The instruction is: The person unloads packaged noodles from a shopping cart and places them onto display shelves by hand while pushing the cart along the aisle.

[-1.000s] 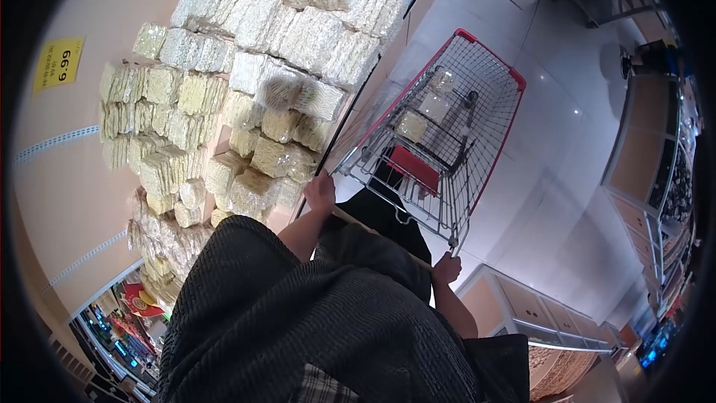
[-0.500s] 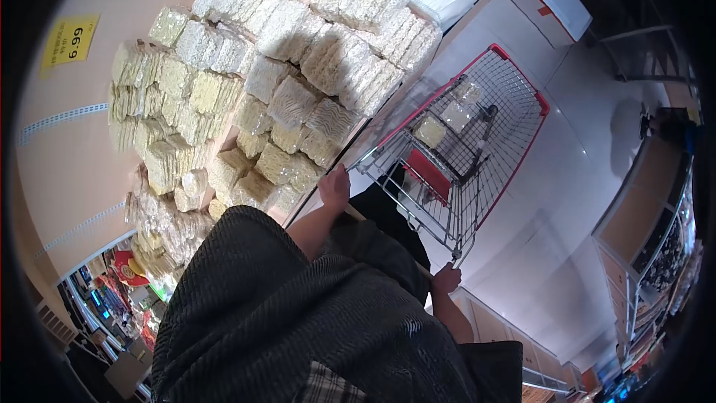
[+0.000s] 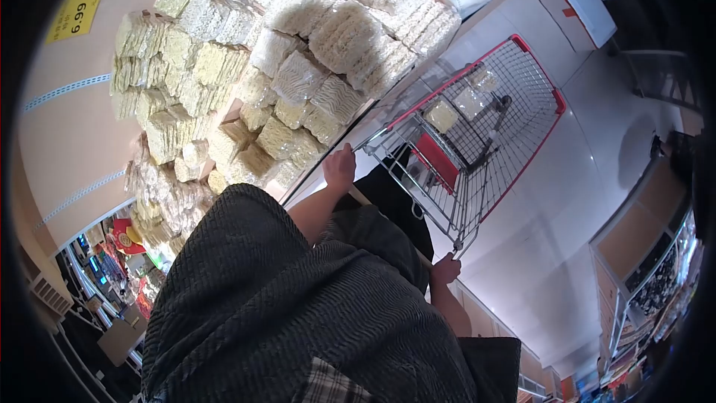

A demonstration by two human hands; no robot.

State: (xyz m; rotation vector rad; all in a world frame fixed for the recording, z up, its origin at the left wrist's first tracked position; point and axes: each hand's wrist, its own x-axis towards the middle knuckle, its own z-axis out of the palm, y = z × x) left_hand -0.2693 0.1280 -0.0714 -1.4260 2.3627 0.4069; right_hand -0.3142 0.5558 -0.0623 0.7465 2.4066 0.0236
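Observation:
My left hand [image 3: 339,169] is closed round the near left end of the handle of a wire shopping cart [image 3: 514,134] with red trim. The other end of that handle is in my right hand [image 3: 445,271], fingers wrapped round it. Inside the cart lie three clear packs of pale noodle blocks; the nearest pack [image 3: 441,116] is yellowish. A red panel [image 3: 435,163] sits at the cart's near end. Left of the cart rise tall stacks of wrapped noodle blocks [image 3: 298,78], white above and yellow below, near my left hand.
A yellow price sign [image 3: 76,14] hangs on the tan panel at the left. Beyond the cart stands a white box [image 3: 573,4] with a red mark. Cabinets [image 3: 634,242] line the right side. A dark figure, perhaps a person [image 3: 679,155], is at the far right edge.
The view has shifted, so the cart and the white box appear further right and the noodle stacks sit higher. Both hands keep their hold on the handle.

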